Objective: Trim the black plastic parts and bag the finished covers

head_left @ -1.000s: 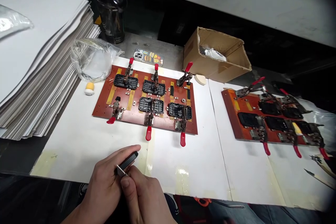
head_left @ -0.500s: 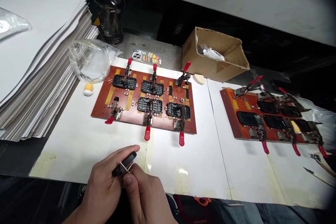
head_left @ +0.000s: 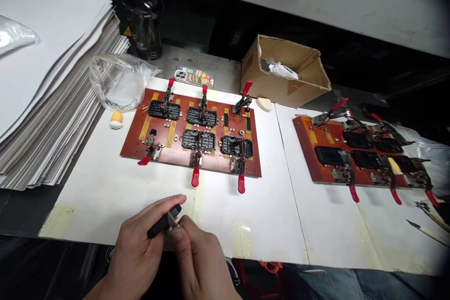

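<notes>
Double grip: left hand (head_left: pixel 137 239) holds a slim black part (head_left: pixel 159 227), right hand (head_left: pixel 204 255) pinches a thin blade (head_left: pixel 172 220) against it, both at the near side of the white-covered table (head_left: pixel 105 187)! Past them sits a red-brown board (head_left: pixel 172 157) carrying clamped black plates (head_left: pixel 210 142); farther back, a phone (head_left: pixel 204 78) and cardboard box (head_left: pixel 281 88).

A slim black part (head_left: pixel 159 228), seen edge-on, is held slanting on the near side of the reddish-brown board (head_left: pixel 175 155), its far end toward it. A small metal blade (head_left: pixel 172 220) crosses that end; contact is unclear.
</notes>
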The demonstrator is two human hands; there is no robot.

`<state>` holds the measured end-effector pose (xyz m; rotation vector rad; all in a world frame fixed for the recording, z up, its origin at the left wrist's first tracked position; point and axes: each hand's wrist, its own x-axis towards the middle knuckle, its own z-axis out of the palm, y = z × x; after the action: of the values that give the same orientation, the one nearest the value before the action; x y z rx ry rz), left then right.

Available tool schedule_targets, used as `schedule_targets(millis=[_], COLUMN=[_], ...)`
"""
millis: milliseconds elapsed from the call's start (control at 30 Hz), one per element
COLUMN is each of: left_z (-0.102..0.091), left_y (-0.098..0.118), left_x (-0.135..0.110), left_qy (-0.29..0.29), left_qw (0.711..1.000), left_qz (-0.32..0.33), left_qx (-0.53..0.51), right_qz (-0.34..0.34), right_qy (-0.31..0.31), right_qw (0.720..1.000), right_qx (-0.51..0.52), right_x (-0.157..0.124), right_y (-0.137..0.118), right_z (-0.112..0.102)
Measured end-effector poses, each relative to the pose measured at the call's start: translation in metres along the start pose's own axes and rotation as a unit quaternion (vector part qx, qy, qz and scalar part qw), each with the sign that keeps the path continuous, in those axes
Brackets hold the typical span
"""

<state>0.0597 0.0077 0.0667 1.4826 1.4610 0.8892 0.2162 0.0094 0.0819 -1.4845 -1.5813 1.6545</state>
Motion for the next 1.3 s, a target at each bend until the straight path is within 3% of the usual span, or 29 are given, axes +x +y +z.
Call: schedule_targets(millis=[100, 200, 533, 667, 800, 967, 1100, 1200, 1300], left_z=[-0.001, 0.001, 0.004, 0.004, 0.006, 0.008, 0.008, 0.008, 0.004], left_y=[0.001, 0.003, 0.0, 0.002, -0.001, -0.001, 0.006, 0.01, 0.01], left_x=[-0.002, 0.0, 0.004, 0.005, 0.004, 0.004, 0.007, 0.01, 0.012], left_qy=[0.02, 0.019, -0.012, -0.013, 0.002, -0.004, 0.004, 0.023, 0.035], left_qw=[0.999, 1.0, 0.998, 0.998, 0.998, 0.998, 0.996, 0.988, 0.961], left_qz=[0.031, 0.021, -0.059, -0.058, -0.054, -0.055, -0.074, -0.092, -0.142], left_qx=[0.011, 0.009, -0.014, -0.014, -0.009, -0.013, -0.046, -0.12, -0.235], right_qz=[0.027, 0.034, -0.032, -0.029, 0.025, 0.038, 0.03, 0.018, 0.025], right_qy=[0.064, 0.091, -0.05, -0.043, 0.028, 0.091, 0.151, 0.143, 0.097], right_qw=[0.997, 0.993, 0.998, 0.999, 0.999, 0.99, 0.966, 0.947, 0.945], right_qx=[0.038, 0.074, 0.023, 0.007, 0.002, 0.102, 0.207, 0.286, 0.31], right_x=[0.002, 0.001, 0.0, 0.003, 0.007, 0.012, 0.012, 0.013, 0.016], right_y=[0.008, 0.014, -0.009, -0.008, 0.001, 0.017, 0.021, 0.02, 0.021], right_z=[-0.011, -0.02, -0.007, -0.006, -0.017, -0.027, -0.014, 0.001, 0.004])
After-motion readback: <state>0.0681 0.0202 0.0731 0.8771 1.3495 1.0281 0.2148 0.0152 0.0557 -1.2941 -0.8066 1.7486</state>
